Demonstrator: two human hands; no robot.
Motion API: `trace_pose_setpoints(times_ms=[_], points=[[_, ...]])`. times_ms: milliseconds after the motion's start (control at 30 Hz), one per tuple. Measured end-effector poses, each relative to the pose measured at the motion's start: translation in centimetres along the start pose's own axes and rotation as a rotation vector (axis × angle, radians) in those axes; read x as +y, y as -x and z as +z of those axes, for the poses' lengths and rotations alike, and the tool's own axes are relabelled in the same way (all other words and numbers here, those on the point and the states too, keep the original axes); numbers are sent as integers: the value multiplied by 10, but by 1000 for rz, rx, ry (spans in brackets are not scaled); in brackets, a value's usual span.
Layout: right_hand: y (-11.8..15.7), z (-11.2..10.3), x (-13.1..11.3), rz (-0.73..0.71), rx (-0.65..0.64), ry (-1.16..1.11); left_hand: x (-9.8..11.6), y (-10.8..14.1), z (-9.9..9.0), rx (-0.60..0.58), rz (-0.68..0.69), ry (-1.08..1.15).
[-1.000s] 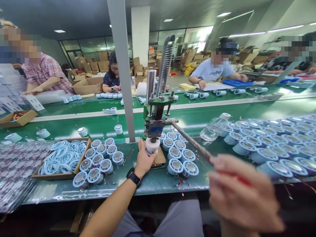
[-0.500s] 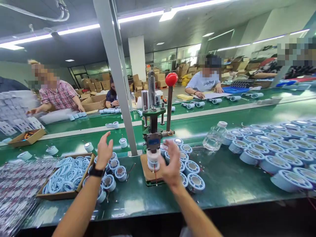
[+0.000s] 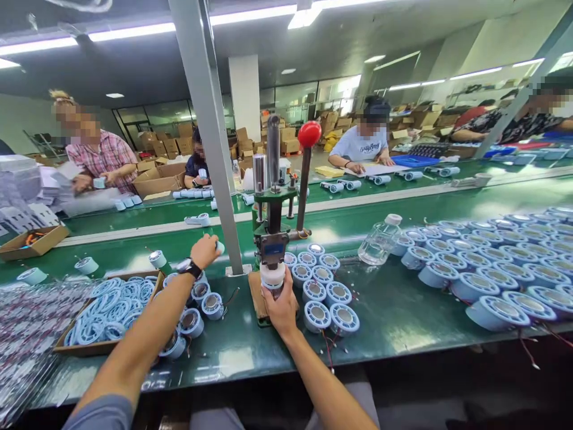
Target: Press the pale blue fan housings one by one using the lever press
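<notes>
My left hand point(image 3: 206, 252), with a dark watch on its wrist, reaches out over the green belt. Its fingers are closed at a small light-blue round housing point(image 3: 219, 246), most of which they hide. At the hand press point(image 3: 273, 239), my right hand point(image 3: 282, 304) wraps thumb and fingers around another light-blue round housing point(image 3: 271, 285). That one sits under the white pressing head point(image 3: 273, 273), on the press's brown base board point(image 3: 256, 298). The red-knobbed lever point(image 3: 310, 135) stands upright, touched by neither hand.
A cardboard box point(image 3: 60, 348) of light-blue rings lies left, near clustered round housings point(image 3: 191, 322). More housings point(image 3: 344, 318) stand right of the press, with rows point(image 3: 496, 307) farther right. A clear bottle point(image 3: 378, 242) and a grey post point(image 3: 210, 131) rise nearby. Co-workers point(image 3: 362, 140) sit across the belt.
My left hand has moved forward and right to the housing on the belt, its fingers closing. My right hand has come down from beside the press and closed around the housing under the head.
</notes>
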State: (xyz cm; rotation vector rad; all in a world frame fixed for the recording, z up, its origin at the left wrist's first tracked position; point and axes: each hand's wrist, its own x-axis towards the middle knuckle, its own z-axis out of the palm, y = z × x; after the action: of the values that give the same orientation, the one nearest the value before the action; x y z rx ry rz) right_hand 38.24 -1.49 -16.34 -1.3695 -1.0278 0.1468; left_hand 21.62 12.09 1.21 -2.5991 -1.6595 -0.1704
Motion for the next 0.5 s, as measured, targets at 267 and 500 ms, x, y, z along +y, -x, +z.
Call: trace_pose_setpoints(times_ms=[267,500], points=[[0,7,-15,-22,85,-47,49,147,1,-373,190,-67],[44,-54,-43,-165,-7,60,77,149,57,-184,-53,76]])
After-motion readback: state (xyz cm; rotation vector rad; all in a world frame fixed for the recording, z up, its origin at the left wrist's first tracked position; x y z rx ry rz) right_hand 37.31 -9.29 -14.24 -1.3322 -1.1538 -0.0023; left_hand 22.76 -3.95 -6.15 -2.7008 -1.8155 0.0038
